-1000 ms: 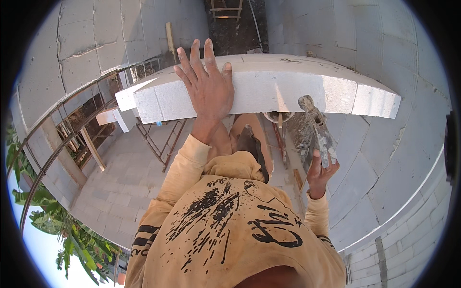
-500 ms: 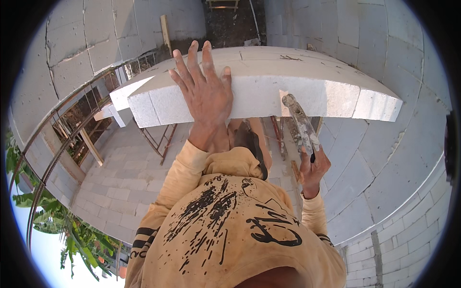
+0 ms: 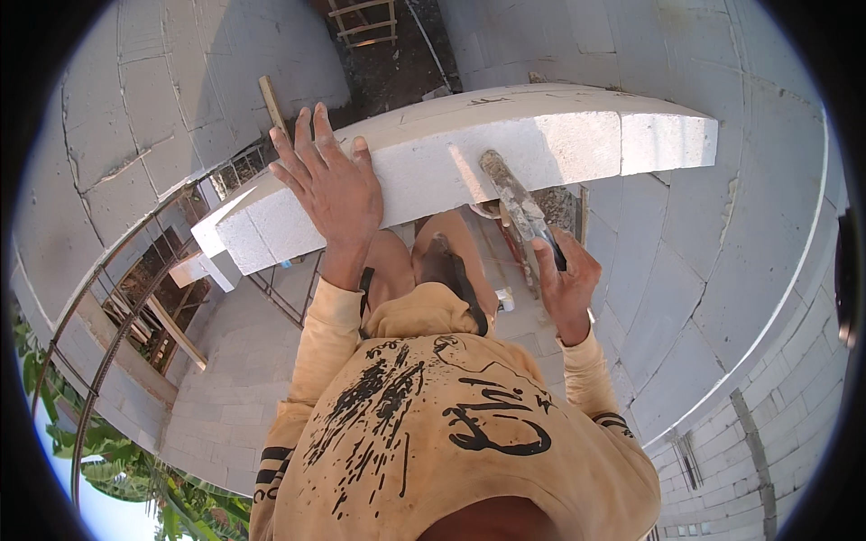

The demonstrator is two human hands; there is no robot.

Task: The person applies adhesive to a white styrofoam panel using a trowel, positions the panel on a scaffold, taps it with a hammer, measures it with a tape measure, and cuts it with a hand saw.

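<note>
Two broad walls of smooth, matte grey blocks, a left wall (image 3: 135, 108) and a right wall (image 3: 686, 261), curve round the scene, thin joints and small chips marking their faces. Between them the wearer's tan sweatshirt (image 3: 406, 424) with black splatter print fills the lower middle, covering part of the pale floor (image 3: 225, 379) of rectangular blocks. Across the upper middle runs the long white row of fine-grained, square-edged blocks (image 3: 424, 171), sunlit in patches, between the wearer and the dark ground beyond. Broad-leaved green plants (image 3: 117, 460) show at lower left, near ribbed, rusty steel bars (image 3: 94, 391).

The left hand (image 3: 338, 189) lies on the near edge of the row, fingers spread and gripping nothing. The right hand (image 3: 570, 284) is closed round the dark handle of a long, narrow hand tool (image 3: 516, 200), its surface crusted with grey mortar; the tip overlaps the row's front face (whether it touches, I cannot tell)

Beyond the upper edge of the row are a ladder-like wooden frame (image 3: 367, 25) and, nearer the left hand, a pale wooden post (image 3: 273, 106). Below the tool, a round, pale-rimmed container (image 3: 483, 211) is mostly hidden, contents unclear; the small white can-like object (image 3: 505, 298) near the legs is smaller, its inside unreadable
</note>
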